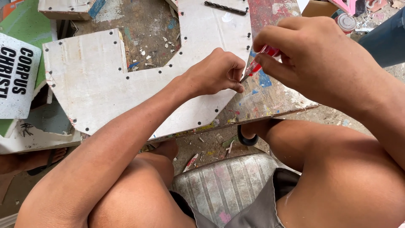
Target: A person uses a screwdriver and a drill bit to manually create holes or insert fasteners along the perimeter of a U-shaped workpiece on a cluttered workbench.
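Workbench, paint-spattered, under both hands; white cut-out panel, edged with dark holes, lying flat on it beneath the left fingers; right hand, fingers clamped on a red-handled screwdriver, tip slanting down to the panel's edge just beside the left fingertips; left hand, fingers curled together, pinched at that tip on something too small to tell; drill bit, well beyond the fingers.
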